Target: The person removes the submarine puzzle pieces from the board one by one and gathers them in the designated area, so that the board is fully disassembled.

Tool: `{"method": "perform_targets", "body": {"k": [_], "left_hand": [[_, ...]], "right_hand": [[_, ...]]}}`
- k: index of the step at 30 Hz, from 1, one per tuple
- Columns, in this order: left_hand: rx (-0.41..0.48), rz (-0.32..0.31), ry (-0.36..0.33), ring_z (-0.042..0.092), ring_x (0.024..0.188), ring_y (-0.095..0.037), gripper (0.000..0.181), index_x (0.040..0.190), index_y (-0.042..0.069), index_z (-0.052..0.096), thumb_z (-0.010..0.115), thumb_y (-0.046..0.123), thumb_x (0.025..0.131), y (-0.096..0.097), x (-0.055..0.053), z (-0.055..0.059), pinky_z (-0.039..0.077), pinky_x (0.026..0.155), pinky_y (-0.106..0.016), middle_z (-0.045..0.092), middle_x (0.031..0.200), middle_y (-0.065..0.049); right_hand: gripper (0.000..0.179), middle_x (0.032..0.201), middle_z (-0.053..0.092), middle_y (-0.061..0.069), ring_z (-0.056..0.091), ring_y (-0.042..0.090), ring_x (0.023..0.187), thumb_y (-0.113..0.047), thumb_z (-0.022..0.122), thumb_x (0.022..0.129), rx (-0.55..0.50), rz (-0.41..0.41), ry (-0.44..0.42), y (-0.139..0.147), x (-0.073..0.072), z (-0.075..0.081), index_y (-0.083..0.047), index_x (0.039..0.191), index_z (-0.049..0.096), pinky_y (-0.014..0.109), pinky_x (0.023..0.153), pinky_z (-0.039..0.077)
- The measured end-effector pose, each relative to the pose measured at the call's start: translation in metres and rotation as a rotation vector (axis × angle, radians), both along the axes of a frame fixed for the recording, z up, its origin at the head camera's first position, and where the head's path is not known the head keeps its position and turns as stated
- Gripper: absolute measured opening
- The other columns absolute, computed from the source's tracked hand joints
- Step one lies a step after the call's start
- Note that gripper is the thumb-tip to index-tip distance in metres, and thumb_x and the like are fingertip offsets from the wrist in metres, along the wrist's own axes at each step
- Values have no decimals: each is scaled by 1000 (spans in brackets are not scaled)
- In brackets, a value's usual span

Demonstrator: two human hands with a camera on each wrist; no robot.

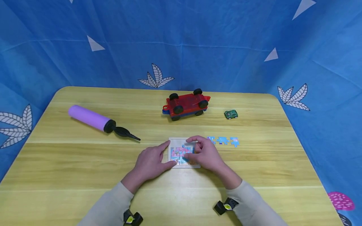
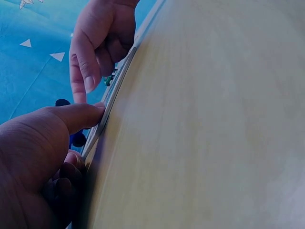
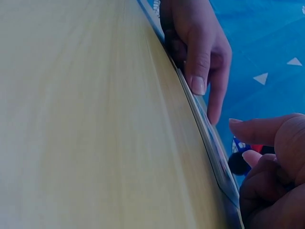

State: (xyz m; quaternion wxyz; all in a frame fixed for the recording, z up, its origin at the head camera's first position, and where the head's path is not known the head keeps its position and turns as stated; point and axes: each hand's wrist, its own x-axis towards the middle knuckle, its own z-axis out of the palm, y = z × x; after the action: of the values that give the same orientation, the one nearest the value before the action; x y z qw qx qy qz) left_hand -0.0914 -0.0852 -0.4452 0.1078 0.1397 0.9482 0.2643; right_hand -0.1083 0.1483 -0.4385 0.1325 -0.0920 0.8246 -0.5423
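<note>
A small jigsaw puzzle in a white frame tray [image 1: 176, 142] lies on the table, partly filled with pink and blue pieces [image 1: 178, 152]. My left hand [image 1: 151, 161] rests at its left side, with the index fingertip at the upper left edge and the thumb on the lower left. Over the right side of the tray hovers my right hand [image 1: 205, 153], its thumb and index finger spread apart with nothing visible between them. The right wrist view also shows this gap beside the thumb [image 3: 259, 130]. Part of the puzzle is hidden under the right hand.
Loose blue puzzle pieces [image 1: 222, 140] lie right of the tray. Behind stand an overturned red and blue toy car [image 1: 188, 104] and a small green toy car [image 1: 231, 114]. A purple hand pump [image 1: 90, 117] lies at left. A blue cloth [image 1: 181, 40] hangs beyond the table.
</note>
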Motion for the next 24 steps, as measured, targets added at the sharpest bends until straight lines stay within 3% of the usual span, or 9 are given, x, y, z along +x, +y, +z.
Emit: {"method": "perform_targets", "body": {"k": [7, 15, 24], "left_hand": [[10, -2, 13, 34, 51, -13, 82, 147, 13, 52, 76, 56, 81, 0, 0, -1, 25, 51, -31, 44, 60, 5], [14, -10, 27, 34, 50, -13, 82, 147, 13, 53, 76, 56, 81, -1, 0, -1, 25, 50, -31, 43, 58, 6], [14, -11, 38, 35, 51, -13, 82, 146, 12, 53, 77, 56, 81, -1, 0, -1, 26, 51, -31, 43, 59, 6]], "right_hand": [[42, 58, 35, -2, 32, 15, 52, -9, 86, 78, 42, 29, 6, -11, -2, 1, -8, 116, 68, 29, 54, 29], [42, 59, 36, -5, 33, 10, 55, -7, 87, 76, 105, 101, 40, -22, -3, 1, -7, 113, 67, 29, 60, 34], [36, 58, 39, -5, 35, 10, 53, -3, 84, 78, 112, 119, 17, -24, -5, -2, -7, 111, 68, 28, 58, 36]]}}
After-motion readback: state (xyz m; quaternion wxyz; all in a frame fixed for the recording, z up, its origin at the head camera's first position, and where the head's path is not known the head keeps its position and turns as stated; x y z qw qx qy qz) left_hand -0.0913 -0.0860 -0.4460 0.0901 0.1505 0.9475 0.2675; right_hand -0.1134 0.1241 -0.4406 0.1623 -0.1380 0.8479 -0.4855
